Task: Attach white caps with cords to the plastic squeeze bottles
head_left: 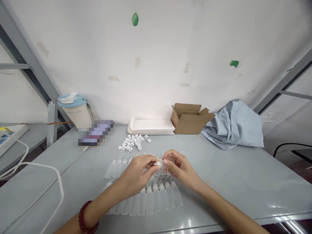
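My left hand [138, 170] is closed, pinching a small white cap [158, 163] between thumb and fingertips. Close beside it, my right hand [180, 166] grips a small translucent bottle [165, 166] whose body is mostly covered by the fingers. Below and behind both hands, clear plastic bottles with thin looped tails lie in two rows on the table: a front row [156, 199] and a back row [117, 169], partly hidden by my left hand and forearm. A loose pile of white caps [131, 143] lies just beyond the back row.
Against the wall are a stack of white padded envelopes [152, 126], an open cardboard box [191, 123] and a light blue cloth bag [234, 126]. To the left stand a blue-lidded cup [75, 112] and a phone [97, 133] with a white cable [73, 161] across the grey table [231, 175].
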Demonstrator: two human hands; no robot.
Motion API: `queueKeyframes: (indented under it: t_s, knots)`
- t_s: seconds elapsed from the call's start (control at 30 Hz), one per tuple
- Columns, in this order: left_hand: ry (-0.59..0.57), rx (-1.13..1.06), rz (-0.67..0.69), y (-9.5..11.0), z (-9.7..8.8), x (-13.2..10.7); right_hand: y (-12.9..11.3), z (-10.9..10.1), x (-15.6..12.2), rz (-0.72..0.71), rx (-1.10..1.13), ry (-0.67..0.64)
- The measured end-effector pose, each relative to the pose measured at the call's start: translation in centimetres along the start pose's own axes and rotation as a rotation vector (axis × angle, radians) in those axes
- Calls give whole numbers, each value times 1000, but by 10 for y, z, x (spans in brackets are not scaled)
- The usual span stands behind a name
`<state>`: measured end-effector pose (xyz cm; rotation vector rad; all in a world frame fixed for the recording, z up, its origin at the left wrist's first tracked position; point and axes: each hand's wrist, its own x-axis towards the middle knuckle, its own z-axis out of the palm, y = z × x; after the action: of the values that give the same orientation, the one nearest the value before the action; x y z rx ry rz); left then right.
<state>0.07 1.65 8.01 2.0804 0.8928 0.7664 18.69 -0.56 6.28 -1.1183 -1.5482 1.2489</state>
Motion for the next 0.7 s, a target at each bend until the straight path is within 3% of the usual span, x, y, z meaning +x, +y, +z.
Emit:
queueKeyframes:
  t_s: [0.3, 0.53, 0.7]
  knots:
    - [119, -133, -34, -4, 3, 1, -3, 0, 2, 31, 60, 55]
    - [-78, -225, -209, 2, -6, 4, 1, -1, 0, -50, -17, 70]
    - [-174, -317, -243, 2, -8, 4, 2, -2, -1, -193, -196, 85]
